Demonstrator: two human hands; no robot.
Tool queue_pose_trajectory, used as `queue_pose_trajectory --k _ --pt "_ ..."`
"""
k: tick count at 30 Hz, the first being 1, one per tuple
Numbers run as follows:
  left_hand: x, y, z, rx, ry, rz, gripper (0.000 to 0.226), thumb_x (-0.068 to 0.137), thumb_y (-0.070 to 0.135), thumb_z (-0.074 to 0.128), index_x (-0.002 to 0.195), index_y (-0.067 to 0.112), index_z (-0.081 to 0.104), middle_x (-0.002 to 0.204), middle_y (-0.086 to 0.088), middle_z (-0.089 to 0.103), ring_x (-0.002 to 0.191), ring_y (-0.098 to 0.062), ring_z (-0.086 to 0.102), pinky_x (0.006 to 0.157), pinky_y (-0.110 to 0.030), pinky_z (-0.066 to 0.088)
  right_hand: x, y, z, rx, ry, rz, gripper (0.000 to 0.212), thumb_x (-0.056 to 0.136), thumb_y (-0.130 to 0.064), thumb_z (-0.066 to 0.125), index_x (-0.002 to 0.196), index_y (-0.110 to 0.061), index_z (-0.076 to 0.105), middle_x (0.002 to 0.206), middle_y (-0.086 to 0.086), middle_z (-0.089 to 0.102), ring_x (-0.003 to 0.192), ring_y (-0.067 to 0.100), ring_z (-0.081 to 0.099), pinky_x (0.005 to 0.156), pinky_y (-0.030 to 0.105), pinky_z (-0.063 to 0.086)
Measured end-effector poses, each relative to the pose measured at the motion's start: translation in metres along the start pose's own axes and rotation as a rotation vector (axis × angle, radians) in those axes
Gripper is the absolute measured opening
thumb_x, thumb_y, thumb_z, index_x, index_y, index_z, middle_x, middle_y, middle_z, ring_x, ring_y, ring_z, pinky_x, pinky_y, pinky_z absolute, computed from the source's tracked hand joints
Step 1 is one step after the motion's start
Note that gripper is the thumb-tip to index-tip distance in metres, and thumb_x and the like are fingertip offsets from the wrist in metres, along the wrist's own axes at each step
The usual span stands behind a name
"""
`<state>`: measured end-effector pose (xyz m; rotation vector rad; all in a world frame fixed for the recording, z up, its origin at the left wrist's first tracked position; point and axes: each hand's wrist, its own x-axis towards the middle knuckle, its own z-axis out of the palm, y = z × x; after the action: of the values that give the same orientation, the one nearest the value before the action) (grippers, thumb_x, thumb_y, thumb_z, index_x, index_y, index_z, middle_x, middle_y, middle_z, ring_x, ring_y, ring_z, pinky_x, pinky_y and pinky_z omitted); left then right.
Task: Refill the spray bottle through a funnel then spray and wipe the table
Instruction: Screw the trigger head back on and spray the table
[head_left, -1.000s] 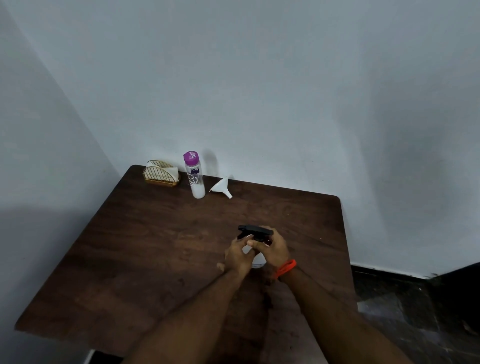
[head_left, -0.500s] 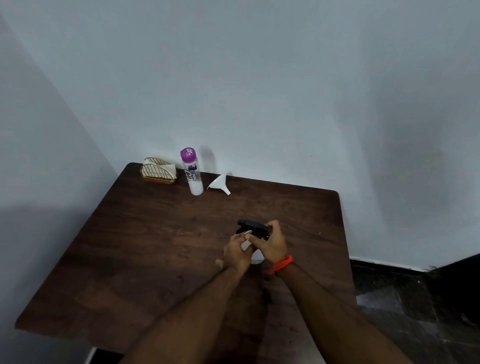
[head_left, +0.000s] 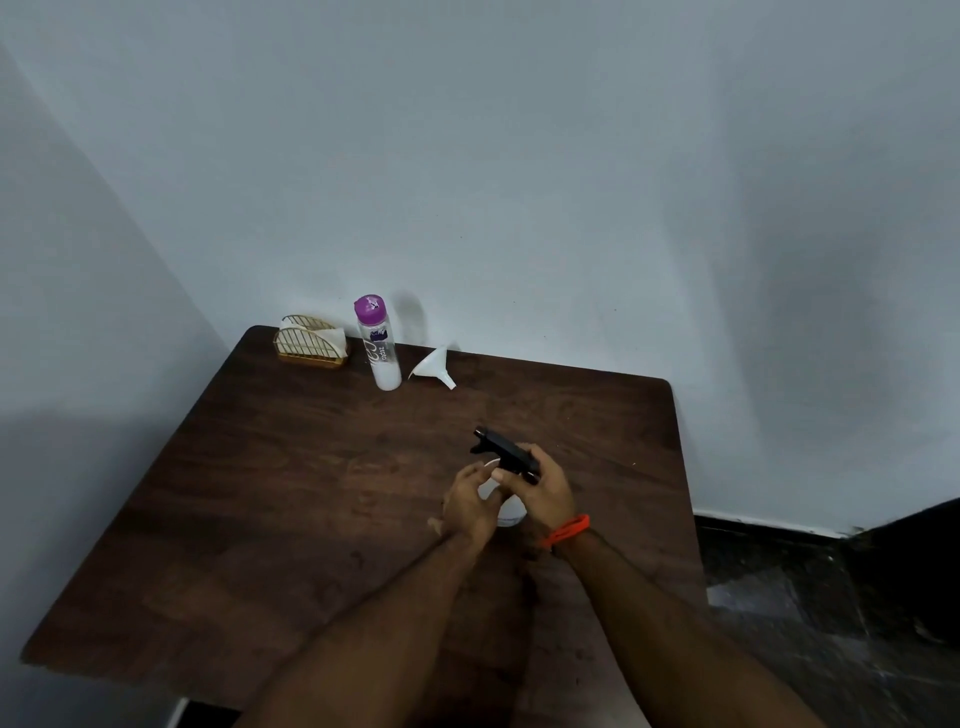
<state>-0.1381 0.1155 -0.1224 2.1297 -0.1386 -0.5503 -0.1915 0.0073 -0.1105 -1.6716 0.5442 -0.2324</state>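
Right hand (head_left: 545, 491) grips the black trigger spray head (head_left: 504, 454) directly above the upright white spray bottle (head_left: 501, 501), which left-hand fingers (head_left: 467, 486) wrap.

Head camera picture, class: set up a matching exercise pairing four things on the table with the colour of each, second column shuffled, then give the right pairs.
Column one:
1. spray head
2. funnel
3. bottle cap
4. napkin holder

Column two:
A. purple
B. gold
C. black
D. white

Right pairs: 1-C, 2-D, 3-A, 4-B.
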Motion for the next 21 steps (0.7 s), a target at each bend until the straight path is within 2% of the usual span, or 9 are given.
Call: queue_pose_trajectory --k 3,4,8,10,13,15,18,20,21 --pt "-0.002 0.000 0.001 -0.010 -0.001 0.021 0.043 0.089 0.030 0.066 0.131 0.022 0.060 0.142 -0.001 0.049 0.132 -0.020 0.045 0.110 -0.040 0.037 -0.006 0.003 -0.003 0.014 -0.017 0.005 0.041 0.088 -0.019 0.072 0.127 -0.017 0.061 0.124 0.002 0.064 0.114 0.010 0.060 0.094 0.023 0.049" --pt "-0.003 0.001 0.000 -0.018 0.003 0.030 0.043 0.089 0.030 0.066 0.131 0.020 0.060 0.142 -0.002 0.050 0.132 -0.020 0.046 0.109 -0.036 0.038 -0.006 0.002 -0.003 0.003 -0.015 -0.001 0.040 0.089 -0.017 0.070 0.128 -0.014 0.060 0.124 0.003 0.064 0.114 0.010 0.060 0.094 0.023 0.049" --pt "-0.005 0.003 0.000 -0.044 0.014 0.039 0.044 0.089 0.031 0.067 0.130 0.018 0.060 0.142 -0.002 0.051 0.131 -0.019 0.047 0.103 -0.030 0.037 -0.003 0.000 -0.007 -0.048 0.011 -0.031 0.033 0.083 -0.015 0.075 0.115 -0.014 0.068 0.112 0.006 0.068 0.105 0.018 0.065 0.093 0.038 0.053" --pt "-0.005 0.001 0.000 -0.034 0.001 0.055 0.044 0.089 0.033 0.066 0.131 0.019 0.060 0.142 -0.001 0.051 0.132 -0.019 0.047 0.104 -0.031 0.038 -0.001 -0.002 -0.007 -0.083 0.043 -0.035 0.030 0.076 -0.015 0.080 0.103 -0.023 0.070 0.105 0.003 0.070 0.098 0.017 0.066 0.087 0.035 0.054" --pt "-0.005 -0.002 -0.002 -0.008 -0.004 0.070 0.043 0.090 0.033 0.064 0.131 0.021 0.060 0.143 0.000 0.051 0.133 -0.019 0.046 0.107 -0.035 0.039 0.000 -0.005 -0.004 -0.105 0.100 -0.030 0.032 0.071 -0.012 0.085 0.094 -0.026 0.069 0.096 -0.003 0.071 0.090 0.013 0.066 0.079 0.027 0.052" --pt "-0.004 -0.003 -0.003 0.003 -0.005 0.069 0.041 0.090 0.033 0.064 0.130 0.024 0.061 0.143 0.003 0.050 0.132 -0.018 0.046 0.108 -0.040 0.039 -0.001 -0.003 -0.002 -0.103 0.085 -0.017 0.030 0.072 -0.014 0.085 0.094 -0.023 0.068 0.093 -0.005 0.070 0.090 0.015 0.066 0.080 0.033 0.053" --pt "-0.004 -0.003 -0.002 0.012 -0.017 0.054 0.040 0.090 0.030 0.064 0.130 0.026 0.060 0.144 0.004 0.050 0.132 -0.017 0.046 0.108 -0.036 0.040 -0.005 -0.003 -0.004 -0.061 -0.039 -0.012 0.037 0.079 -0.026 0.077 0.113 -0.020 0.064 0.109 -0.002 0.068 0.105 0.019 0.064 0.093 0.042 0.053" --pt "-0.003 -0.004 -0.002 0.001 -0.020 0.051 0.041 0.090 0.028 0.065 0.130 0.024 0.060 0.143 0.004 0.051 0.130 -0.016 0.048 0.103 -0.026 0.040 -0.007 -0.007 -0.006 -0.036 -0.119 0.007 0.048 0.086 -0.026 0.071 0.131 -0.019 0.056 0.127 0.000 0.062 0.119 0.017 0.058 0.103 0.039 0.048" --pt "-0.002 -0.003 -0.002 0.001 -0.019 0.051 0.042 0.090 0.027 0.065 0.131 0.022 0.059 0.142 0.003 0.051 0.129 -0.015 0.048 0.098 -0.021 0.038 -0.007 -0.008 -0.007 -0.035 -0.149 0.021 0.048 0.090 -0.024 0.068 0.135 -0.016 0.054 0.129 0.001 0.061 0.121 0.017 0.057 0.105 0.040 0.047"
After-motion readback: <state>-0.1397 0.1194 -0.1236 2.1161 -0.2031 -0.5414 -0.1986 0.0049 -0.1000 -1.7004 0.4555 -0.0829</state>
